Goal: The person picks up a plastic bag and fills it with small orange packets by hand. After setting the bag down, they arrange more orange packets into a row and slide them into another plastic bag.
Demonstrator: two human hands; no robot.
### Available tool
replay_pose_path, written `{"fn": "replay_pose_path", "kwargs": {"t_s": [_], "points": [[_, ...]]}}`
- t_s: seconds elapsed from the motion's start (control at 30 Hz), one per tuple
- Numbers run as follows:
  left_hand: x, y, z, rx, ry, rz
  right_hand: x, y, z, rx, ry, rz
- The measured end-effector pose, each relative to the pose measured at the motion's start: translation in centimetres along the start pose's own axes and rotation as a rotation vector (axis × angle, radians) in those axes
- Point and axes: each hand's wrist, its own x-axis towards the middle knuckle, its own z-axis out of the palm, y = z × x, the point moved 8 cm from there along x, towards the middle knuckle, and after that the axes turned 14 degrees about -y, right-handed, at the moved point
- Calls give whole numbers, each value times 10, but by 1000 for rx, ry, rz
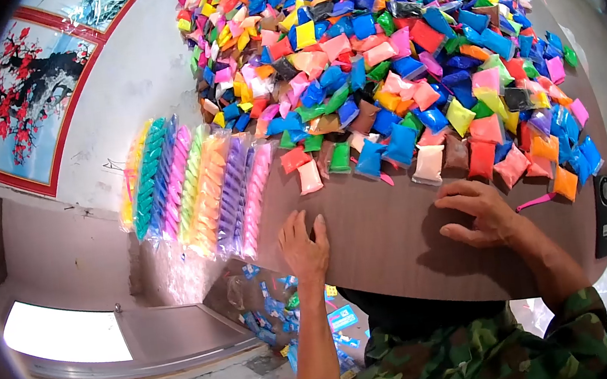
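Observation:
My left hand (305, 246) rests at the table's front left, fingers apart and holding nothing, close to a pink twisted pack (255, 198). That pack is at the right end of a row of long, clear-wrapped twisted packs in several colours, such as an orange one (209, 196) and a teal one (150, 177). Over the brown tabletop (375, 241), my right hand (478, 214) is half curled, thumb and fingers apart with nothing between them. Just beyond it lie small clear packets of coloured soft material, among them a pale peach packet (429, 164) and a red packet (482, 160).
A large heap of small coloured packets (378, 56) covers the far part of the table. A black device (605, 213) sits at the right edge, and a pink strip (535, 201) lies near my right wrist. Blue wrappers (279, 310) litter the floor at left.

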Motion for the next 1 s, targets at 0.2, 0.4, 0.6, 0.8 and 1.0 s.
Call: {"fn": "replay_pose_path", "kwargs": {"t_s": [0.2, 0.4, 0.6, 0.8, 1.0], "points": [[-2, -9, 2, 30, -11, -33, -2, 4, 4, -1, 21, -22], [-1, -8, 5, 25, 7, 8, -3, -1, 4, -62, 29, -42], [-3, -9, 4, -31, 4, 3, -6, -2, 7, -111, 11, -30], [-1, -7, 3, -4, -18, -27, -7, -3, 9, -68, -5, -43], [-2, -4, 2, -13, -15, 9, -8, -5, 9, -55, -20, -82]]}}
